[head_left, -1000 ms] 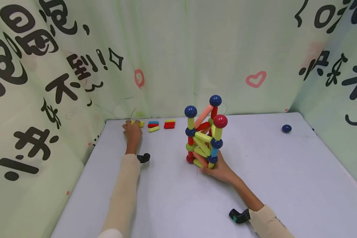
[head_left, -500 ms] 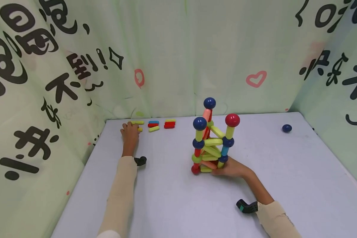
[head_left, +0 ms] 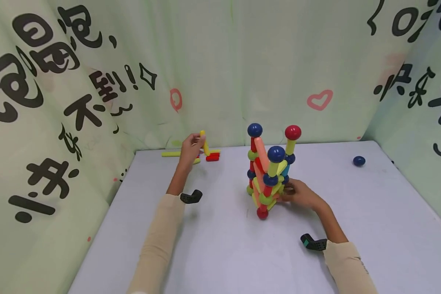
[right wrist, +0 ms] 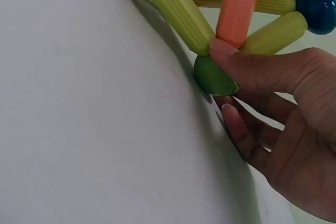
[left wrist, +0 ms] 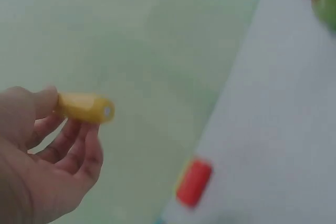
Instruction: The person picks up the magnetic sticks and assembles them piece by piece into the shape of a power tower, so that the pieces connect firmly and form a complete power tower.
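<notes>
My left hand [head_left: 191, 150] pinches a yellow magnetic rod [left wrist: 84, 107] between thumb and fingers, held up above the table's back edge. A tower of coloured magnetic rods and balls [head_left: 267, 179] stands right of the table's middle. At its right side, low down, my right hand [head_left: 301, 194] grips the base. In the right wrist view the thumb and fingers pinch a green ball [right wrist: 214, 76] at a bottom corner, where a yellow-green rod [right wrist: 178, 13] and a salmon rod [right wrist: 239, 9] meet. Blue balls and one red ball [head_left: 292, 132] top the tower.
Loose rods lie along the back edge: red rods [head_left: 212, 157] and a yellow-green rod [head_left: 170, 154], others partly behind the left hand. A single blue ball [head_left: 359, 161] rests at the back right. A printed curtain [head_left: 213, 73] hangs behind the table [head_left: 220, 253].
My left hand has picked up the yellow rod and moved right with it. The tower has turned and shifted right, with my right hand still at its base.
</notes>
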`<action>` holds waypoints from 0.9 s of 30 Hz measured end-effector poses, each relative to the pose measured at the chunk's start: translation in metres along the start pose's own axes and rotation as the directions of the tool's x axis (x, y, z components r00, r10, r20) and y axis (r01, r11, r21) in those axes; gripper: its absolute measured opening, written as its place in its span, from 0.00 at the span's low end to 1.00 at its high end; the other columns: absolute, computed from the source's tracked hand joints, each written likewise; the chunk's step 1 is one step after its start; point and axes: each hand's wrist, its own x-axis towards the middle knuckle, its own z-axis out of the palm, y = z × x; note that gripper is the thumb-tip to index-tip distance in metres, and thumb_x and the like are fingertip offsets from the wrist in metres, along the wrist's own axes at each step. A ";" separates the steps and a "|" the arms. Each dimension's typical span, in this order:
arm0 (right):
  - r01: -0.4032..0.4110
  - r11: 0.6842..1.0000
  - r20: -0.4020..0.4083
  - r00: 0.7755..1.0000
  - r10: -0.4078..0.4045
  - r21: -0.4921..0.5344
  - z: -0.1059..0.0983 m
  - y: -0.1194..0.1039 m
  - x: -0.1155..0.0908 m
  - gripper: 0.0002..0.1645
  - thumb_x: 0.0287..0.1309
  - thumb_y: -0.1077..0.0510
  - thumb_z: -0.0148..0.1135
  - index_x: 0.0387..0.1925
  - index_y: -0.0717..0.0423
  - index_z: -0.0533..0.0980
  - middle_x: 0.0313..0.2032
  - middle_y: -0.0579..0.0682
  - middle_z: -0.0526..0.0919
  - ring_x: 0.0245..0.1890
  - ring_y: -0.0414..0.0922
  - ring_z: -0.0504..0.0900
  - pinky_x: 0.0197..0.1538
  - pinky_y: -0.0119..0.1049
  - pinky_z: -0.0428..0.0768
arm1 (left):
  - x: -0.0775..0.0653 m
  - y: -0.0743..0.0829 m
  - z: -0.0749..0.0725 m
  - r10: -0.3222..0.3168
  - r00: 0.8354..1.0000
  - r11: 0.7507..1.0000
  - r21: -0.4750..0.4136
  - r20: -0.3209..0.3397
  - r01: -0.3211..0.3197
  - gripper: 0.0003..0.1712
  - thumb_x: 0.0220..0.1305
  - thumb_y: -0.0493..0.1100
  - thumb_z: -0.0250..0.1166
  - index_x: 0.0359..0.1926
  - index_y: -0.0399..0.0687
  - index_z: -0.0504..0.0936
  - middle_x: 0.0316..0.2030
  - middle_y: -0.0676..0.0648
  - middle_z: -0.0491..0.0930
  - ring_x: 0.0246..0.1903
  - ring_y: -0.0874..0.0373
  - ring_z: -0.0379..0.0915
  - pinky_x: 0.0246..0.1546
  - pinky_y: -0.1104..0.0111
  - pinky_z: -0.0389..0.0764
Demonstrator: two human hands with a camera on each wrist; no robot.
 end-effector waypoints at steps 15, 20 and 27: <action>-0.016 0.996 0.080 0.997 0.009 0.084 0.007 -0.010 -0.013 0.63 0.54 0.56 0.71 0.77 0.51 0.37 0.71 0.65 0.55 0.68 0.65 0.58 0.67 0.64 0.63 | -0.015 0.074 0.101 0.034 0.924 0.950 -0.300 0.381 0.089 0.18 0.72 0.41 0.57 0.59 0.40 0.72 0.49 0.40 0.80 0.39 0.60 0.79 0.45 0.66 0.83; 0.107 0.994 -0.007 0.994 -0.107 0.019 0.027 -0.020 -0.013 0.75 0.44 0.47 0.77 0.76 0.50 0.31 0.73 0.63 0.50 0.71 0.63 0.53 0.66 0.70 0.58 | -0.014 0.074 0.106 0.048 0.894 0.973 -0.223 0.445 0.059 0.20 0.72 0.40 0.56 0.62 0.41 0.74 0.57 0.36 0.78 0.50 0.52 0.80 0.49 0.65 0.82; 0.209 0.969 -0.231 0.944 -0.236 -0.133 0.048 -0.025 -0.008 0.69 0.37 0.52 0.80 0.73 0.55 0.43 0.64 0.59 0.67 0.64 0.57 0.68 0.61 0.64 0.70 | -0.011 0.079 0.113 0.020 0.888 0.965 -0.240 0.459 0.103 0.20 0.72 0.39 0.55 0.62 0.39 0.74 0.55 0.33 0.78 0.56 0.45 0.77 0.60 0.55 0.76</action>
